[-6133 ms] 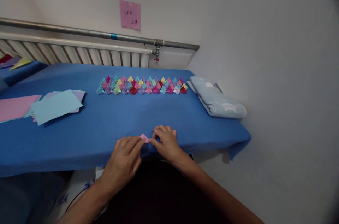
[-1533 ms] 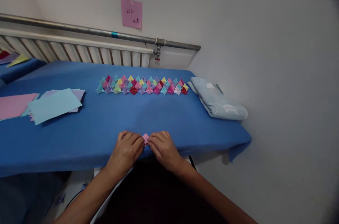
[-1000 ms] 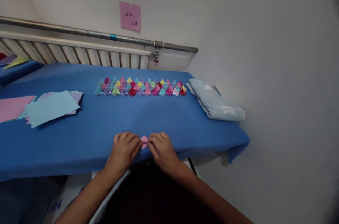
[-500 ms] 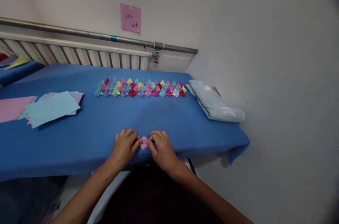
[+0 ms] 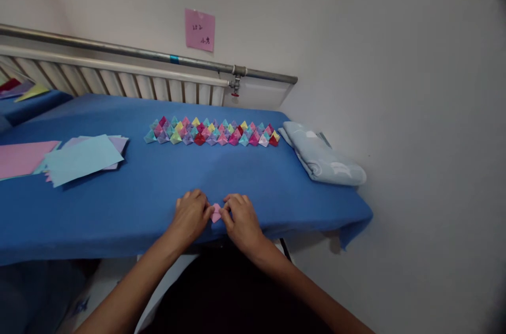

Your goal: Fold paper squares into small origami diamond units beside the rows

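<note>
A small folded pink paper (image 5: 216, 214) is between my hands near the front edge of the table. My left hand (image 5: 192, 214) pinches its left side with thumb and fingertips. On the right side, my right hand (image 5: 242, 218) grips it the same way, its other fingers curled. Farther back stand rows of small folded paper pieces (image 5: 211, 134) in pink, purple, blue, yellow and red. Loose sheets of light blue paper (image 5: 85, 159) and pink paper (image 5: 26, 159) lie to the left.
A blue cloth (image 5: 158, 218) covers the table and hangs over its front edge. A folded light blue blanket (image 5: 324, 157) lies at the right end by the wall. Behind the table are a radiator (image 5: 130, 84) and a pipe (image 5: 138, 53). A pink note (image 5: 200, 30) is on the wall.
The view has shifted slightly. Both hands stay at the pink paper, and its outline between the fingers looks a little different, with a crease across it.
</note>
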Tool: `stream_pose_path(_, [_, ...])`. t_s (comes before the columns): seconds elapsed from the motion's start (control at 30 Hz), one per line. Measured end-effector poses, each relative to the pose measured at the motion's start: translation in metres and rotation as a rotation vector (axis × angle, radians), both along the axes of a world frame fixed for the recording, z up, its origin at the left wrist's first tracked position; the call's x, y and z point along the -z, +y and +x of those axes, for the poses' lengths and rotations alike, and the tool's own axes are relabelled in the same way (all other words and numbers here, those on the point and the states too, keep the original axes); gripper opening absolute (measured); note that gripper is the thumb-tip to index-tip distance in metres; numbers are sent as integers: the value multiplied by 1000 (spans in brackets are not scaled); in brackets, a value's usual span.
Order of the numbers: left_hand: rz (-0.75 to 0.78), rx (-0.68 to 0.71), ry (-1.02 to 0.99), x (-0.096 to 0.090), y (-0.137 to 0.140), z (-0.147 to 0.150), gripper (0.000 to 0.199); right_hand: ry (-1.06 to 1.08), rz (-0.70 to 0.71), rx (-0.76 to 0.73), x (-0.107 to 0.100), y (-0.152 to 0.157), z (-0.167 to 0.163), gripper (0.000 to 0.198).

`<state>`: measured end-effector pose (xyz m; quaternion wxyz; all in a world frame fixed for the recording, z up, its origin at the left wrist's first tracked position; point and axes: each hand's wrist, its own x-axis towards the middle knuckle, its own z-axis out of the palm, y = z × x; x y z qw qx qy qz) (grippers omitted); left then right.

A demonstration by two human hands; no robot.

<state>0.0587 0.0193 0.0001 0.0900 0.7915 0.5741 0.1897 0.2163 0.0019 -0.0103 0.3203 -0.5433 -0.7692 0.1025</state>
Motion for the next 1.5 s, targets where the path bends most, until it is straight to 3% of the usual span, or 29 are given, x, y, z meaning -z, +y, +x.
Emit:
stream_pose_path(0.57, [8,-66,134,-5,5,-4,27,-22,-104,71,-5,8,1,20])
stream_pose_path(0.87, [-335,80,218,-27,27,-15,24,-42,-238,89,-14,13,-3,20])
stream_pose_path(1.3, [-595,37,426,-56,40,-7,43,0,-294,97,-20,17,11,16])
stream_pose_path(1.5, [-591,21,437,-61,41,-8,45,-16,-260,55,-16,14,12,13])
